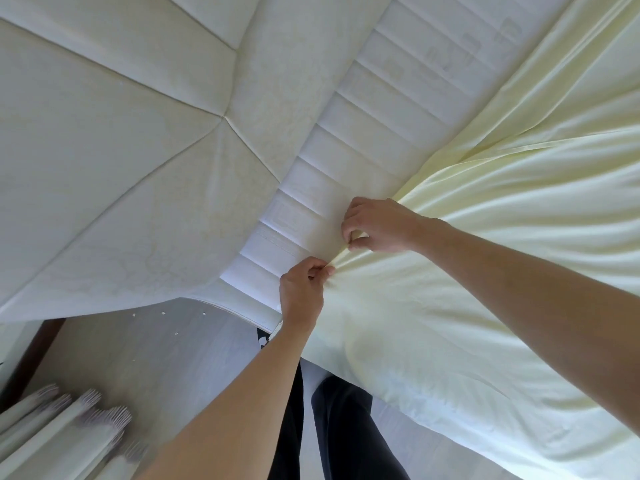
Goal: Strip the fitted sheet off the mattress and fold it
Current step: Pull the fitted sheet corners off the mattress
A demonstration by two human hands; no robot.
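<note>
My left hand point(303, 289) and right hand point(375, 225) each pinch the hem of the pale yellow fitted sheet point(485, 271) at the mattress point(138, 150) near corner, already peeled bare; I judge stripping part done, folding not begun.
</note>
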